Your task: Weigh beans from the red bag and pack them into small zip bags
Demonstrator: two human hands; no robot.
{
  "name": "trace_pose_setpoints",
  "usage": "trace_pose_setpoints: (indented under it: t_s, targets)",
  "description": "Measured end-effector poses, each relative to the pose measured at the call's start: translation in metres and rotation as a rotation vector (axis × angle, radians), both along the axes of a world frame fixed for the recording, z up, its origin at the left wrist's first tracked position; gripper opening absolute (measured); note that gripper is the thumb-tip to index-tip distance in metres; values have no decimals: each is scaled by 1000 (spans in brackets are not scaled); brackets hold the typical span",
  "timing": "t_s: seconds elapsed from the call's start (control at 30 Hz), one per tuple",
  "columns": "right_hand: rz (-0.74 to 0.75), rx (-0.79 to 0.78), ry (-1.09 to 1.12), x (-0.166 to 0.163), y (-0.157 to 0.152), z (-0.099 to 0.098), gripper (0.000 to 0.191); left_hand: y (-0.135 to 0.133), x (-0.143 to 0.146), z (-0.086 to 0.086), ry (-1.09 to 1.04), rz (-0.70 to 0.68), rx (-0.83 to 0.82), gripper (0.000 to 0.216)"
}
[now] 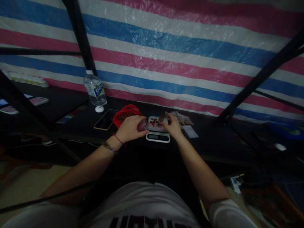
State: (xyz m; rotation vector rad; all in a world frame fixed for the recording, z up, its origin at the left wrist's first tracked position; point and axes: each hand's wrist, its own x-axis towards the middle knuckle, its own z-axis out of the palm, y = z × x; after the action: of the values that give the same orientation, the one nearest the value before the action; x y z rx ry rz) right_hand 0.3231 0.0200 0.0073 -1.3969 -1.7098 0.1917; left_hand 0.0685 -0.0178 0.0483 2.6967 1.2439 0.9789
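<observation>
Hanging behind everything, a striped tarp (166,47) in blue, white and pink filled the background, crossed by dark frame bars (79,34). Below it a black table (209,139) was seen, and every place here is given from the small digital scale (158,136) at the table's near edge.

Left of the scale and further back, a clear water bottle (95,88) stood upright, its white cap (99,109) lying loose in front of it. Between bottle and scale a red bag (125,114) holding brown pieces lay open, with a phone (104,119) flat just beyond it. Right of the scale, small clear packets (182,119) and a white card (191,131) were laid near each other.

The left hand (130,128) was closed around a small clear pouch (142,125), held just left of the scale's tray (154,125). The right hand (173,126) rested at the tray's right edge, fingers pinched narrowly on what looked like 1 brown piece (161,119); in the dim light the grip could not be told for certain. Several more brown pieces (153,121) lay on the tray.

For the step to be done well, the pouch would best be kept off the tray so the reading is not disturbed, pieces would be moved 1 at a time, and the display would be left uncovered by either wrist.
</observation>
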Motion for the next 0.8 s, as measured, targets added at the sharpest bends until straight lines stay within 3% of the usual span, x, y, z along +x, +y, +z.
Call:
trace_pose_setpoints:
  t_s: [0.1, 0.27, 0.43, 0.63, 0.8]
  targets:
    - [-10, -88, -56, 6, 29, -18, 59, 9, 3, -5, 5, 50, -6, 62]
    - [29, -160, -108, 5, 42, -25, 35, 18, 11, -19, -40, 83, -45, 53]
    - [41, -165, 13, -4, 37, -13, 34, 23, 13, -25, -97, 118, -84, 46]
    - [239, -145, 173, -33, 15, -6, 46, 23, 14, -31, -168, 101, -87, 56]
    - [268, -125, 64, -44, -10, 8, 40, 20, 11, -33, -151, 90, -71, 64]
